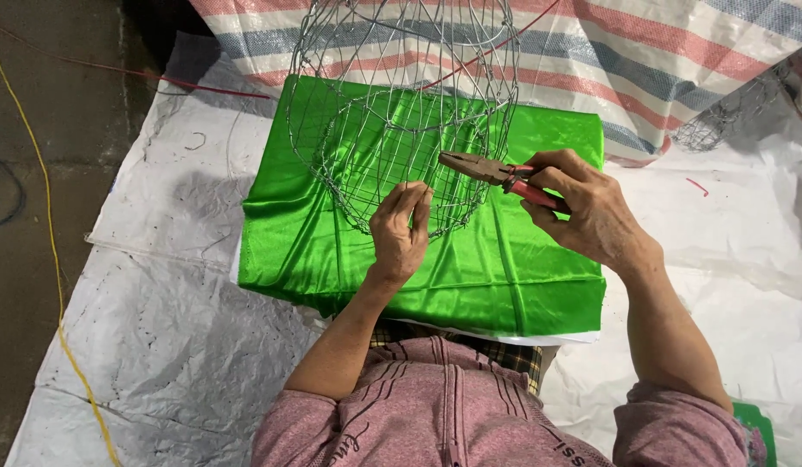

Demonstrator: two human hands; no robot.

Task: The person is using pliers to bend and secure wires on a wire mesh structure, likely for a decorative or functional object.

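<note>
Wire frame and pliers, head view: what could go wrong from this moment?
1. The left hand pinches the wire frame close to the pliers tip, so a slip by the right hand could nip a finger.
2. Wire ends on the frame may scratch the hands or snag the green satin cloth under it.
3. The frame is steadied by only one hand, so it could tip or roll.

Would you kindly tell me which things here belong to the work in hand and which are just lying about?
In use: wire frame, pliers in right hand, left hand pinching wire, green cloth.
Lying about: yellow cord, striped tarp, second wire piece.
</note>
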